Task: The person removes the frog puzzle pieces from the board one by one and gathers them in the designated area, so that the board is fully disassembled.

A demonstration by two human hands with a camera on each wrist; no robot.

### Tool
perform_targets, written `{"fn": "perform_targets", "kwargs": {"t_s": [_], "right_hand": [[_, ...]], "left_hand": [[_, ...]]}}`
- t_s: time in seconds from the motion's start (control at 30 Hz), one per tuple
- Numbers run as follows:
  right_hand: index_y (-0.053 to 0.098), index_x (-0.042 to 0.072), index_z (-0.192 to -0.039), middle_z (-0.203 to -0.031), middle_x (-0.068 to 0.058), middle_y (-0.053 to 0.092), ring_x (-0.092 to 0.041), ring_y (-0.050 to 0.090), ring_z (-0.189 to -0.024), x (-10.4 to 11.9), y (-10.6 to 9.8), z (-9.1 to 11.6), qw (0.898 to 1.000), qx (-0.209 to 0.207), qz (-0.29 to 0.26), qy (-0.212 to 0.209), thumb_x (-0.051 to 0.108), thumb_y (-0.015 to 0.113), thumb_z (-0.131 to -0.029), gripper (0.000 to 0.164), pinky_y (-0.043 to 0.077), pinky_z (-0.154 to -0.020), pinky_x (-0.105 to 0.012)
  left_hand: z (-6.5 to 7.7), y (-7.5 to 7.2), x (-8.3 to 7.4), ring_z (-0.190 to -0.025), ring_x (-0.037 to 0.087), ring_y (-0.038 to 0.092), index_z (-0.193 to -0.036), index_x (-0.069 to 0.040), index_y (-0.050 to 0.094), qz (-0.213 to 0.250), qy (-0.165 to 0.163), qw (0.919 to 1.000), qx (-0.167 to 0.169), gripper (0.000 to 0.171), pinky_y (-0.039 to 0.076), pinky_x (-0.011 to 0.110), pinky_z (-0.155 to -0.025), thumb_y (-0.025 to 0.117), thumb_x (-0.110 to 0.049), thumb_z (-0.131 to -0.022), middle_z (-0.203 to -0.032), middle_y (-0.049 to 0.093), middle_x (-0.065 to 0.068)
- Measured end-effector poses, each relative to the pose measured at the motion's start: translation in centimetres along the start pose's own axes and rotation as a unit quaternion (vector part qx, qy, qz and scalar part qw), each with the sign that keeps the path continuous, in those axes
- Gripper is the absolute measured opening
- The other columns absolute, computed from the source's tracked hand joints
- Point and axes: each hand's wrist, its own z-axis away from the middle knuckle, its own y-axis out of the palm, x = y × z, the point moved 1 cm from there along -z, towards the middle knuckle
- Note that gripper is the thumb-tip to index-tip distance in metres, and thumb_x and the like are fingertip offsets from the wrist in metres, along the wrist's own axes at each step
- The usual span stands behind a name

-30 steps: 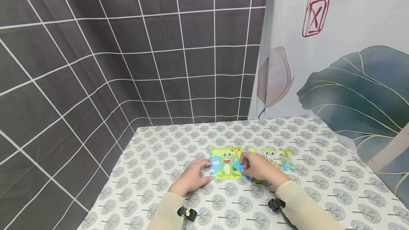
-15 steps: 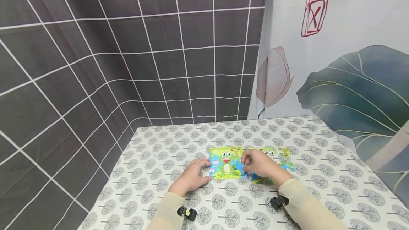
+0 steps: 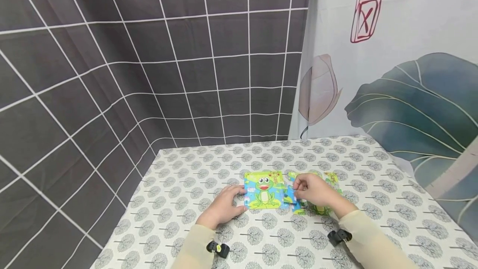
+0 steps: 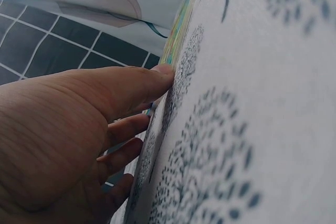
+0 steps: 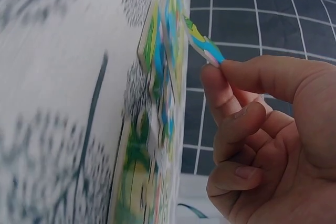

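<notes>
The square frog picture puzzle (image 3: 264,196) lies flat on the cloth, showing a green frog on blue and yellow. My left hand (image 3: 224,207) rests at its left edge, thumb and fingers spread and touching it; in the left wrist view the left hand (image 4: 68,124) has its fingertips low against that edge. My right hand (image 3: 317,191) pinches a blue and yellow puzzle piece (image 3: 289,195) by thumb and forefinger at the puzzle's right side. In the right wrist view this piece (image 5: 203,43) is tilted up, its far end near the puzzle.
Several loose puzzle pieces (image 5: 139,169) lie on the cloth right of the puzzle, partly hidden under the right hand in the head view. The tree-print tablecloth (image 3: 201,165) reaches a dark grid curtain (image 3: 224,74) and a white floral curtain (image 3: 336,20) behind.
My right hand has drawn back to the right, and a blue piece now shows in its fingers beside the puzzle. The left hand has stayed in place.
</notes>
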Motion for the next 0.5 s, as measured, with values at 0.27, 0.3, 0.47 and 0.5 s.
{"fn": "perform_targets", "kwargs": {"t_s": [0.27,0.3,0.47,0.5], "right_hand": [[0.067,0.009,-0.092,-0.082,-0.003,0.064,-0.02,0.06,-0.071,-1.0,-2.5,1.4,1.0,0.005,-0.016,0.023,0.008,0.078,-0.088,0.011,0.054,-0.057,-0.028],[0.068,0.008,-0.092,-0.082,-0.003,0.064,-0.019,0.06,-0.071,-1.2,-2.9,1.5,1.0,0.007,-0.015,0.021,0.009,0.078,-0.088,0.011,0.054,-0.058,-0.028],[0.068,0.006,-0.094,-0.082,-0.003,0.065,-0.019,0.06,-0.072,-2.0,-4.2,2.4,1.0,0.014,-0.013,0.013,0.01,0.077,-0.089,0.011,0.053,-0.059,-0.027],[0.068,0.006,-0.094,-0.082,-0.003,0.065,-0.019,0.06,-0.072,-2.2,-4.4,2.6,1.0,0.014,-0.016,0.014,0.01,0.077,-0.089,0.011,0.053,-0.06,-0.027]], "left_hand": [[-0.1,0.1,0.1,-0.149,0.025,0.04,-0.141,-0.02,0.064,0.0,-0.003,1.0,-0.001,0.053,0.03,0.052,-0.125,0.08,-0.031,-0.092,-0.156,0.051,-0.003],[-0.1,0.1,0.2,-0.148,0.026,0.04,-0.141,-0.02,0.064,0.001,-0.003,1.0,-0.001,0.053,0.031,0.052,-0.124,0.08,-0.031,-0.092,-0.156,0.051,-0.003],[-0.1,0.2,0.2,-0.148,0.026,0.041,-0.141,-0.02,0.064,-0.002,-0.002,1.0,-0.001,0.053,0.031,0.053,-0.124,0.081,-0.032,-0.091,-0.156,0.051,-0.003],[-0.1,0.2,0.3,-0.148,0.026,0.041,-0.141,-0.02,0.064,-0.003,-0.001,1.0,-0.002,0.053,0.031,0.053,-0.124,0.08,-0.032,-0.091,-0.156,0.051,-0.003]]}}
